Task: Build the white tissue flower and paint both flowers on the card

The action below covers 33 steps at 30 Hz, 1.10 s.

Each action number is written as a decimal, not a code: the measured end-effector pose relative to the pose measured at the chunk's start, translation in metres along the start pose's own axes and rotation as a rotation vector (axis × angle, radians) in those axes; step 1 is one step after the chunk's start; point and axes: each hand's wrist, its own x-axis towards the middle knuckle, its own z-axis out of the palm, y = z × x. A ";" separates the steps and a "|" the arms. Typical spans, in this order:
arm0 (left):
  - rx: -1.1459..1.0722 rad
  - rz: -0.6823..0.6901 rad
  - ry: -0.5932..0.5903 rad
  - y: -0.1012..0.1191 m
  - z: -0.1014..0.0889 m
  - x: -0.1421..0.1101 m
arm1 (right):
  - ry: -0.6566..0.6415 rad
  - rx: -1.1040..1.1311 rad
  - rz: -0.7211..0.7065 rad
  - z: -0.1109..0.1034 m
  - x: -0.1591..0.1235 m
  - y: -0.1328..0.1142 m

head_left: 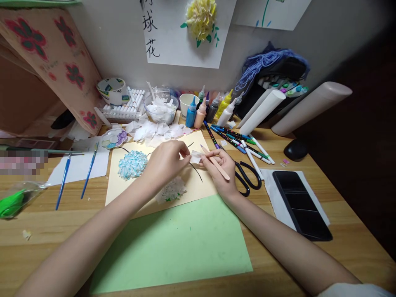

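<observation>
Between both hands' fingers, crinkled white paper.

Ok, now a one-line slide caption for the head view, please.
Two hands hold a small white paper piece above cream paper bearing blue and white paper flowers, the right also holding a pointed wooden stick.

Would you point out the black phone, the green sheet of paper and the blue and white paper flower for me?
Black phone (301,205), head view, on its dark screen.
Green sheet of paper (177,251), head view, on its bare middle.
Blue and white paper flower (133,165), head view, on its petals.
</observation>
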 end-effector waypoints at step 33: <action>-0.059 0.069 0.020 0.008 0.011 -0.002 | -0.031 -0.043 -0.079 0.003 -0.003 -0.005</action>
